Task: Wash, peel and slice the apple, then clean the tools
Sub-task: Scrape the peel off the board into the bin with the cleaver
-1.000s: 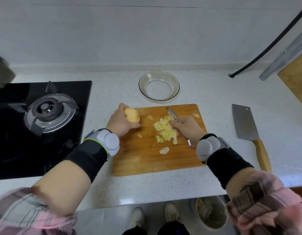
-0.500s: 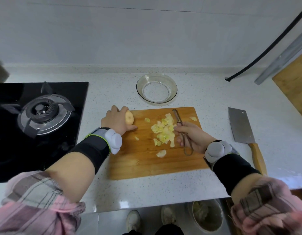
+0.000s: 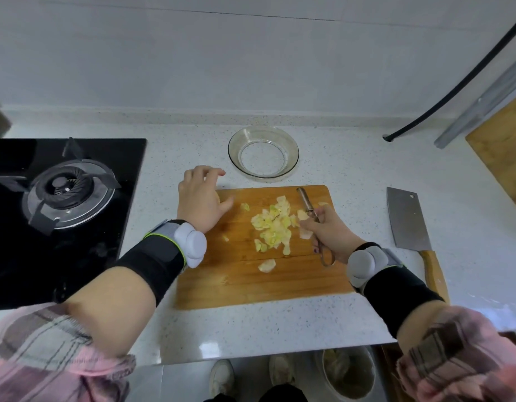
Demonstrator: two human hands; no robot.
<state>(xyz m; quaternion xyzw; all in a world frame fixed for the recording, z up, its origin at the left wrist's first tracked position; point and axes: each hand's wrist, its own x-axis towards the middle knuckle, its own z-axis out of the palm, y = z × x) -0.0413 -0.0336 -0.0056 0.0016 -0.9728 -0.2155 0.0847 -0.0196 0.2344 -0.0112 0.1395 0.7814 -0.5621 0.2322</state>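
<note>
Apple peelings [image 3: 272, 227], pale yellow, heaped on the cutting board [image 3: 251, 285].

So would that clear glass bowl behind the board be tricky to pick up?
The clear glass bowl is probably heavy for its size and breakable. Its smooth, sloping rim may slip in wet fingers. Wide, shallow and seemingly empty, it should slide on the speckled countertop rather than tip.

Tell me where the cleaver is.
The cleaver lies on the counter at the right of the head view, just right of the cutting board.
</note>
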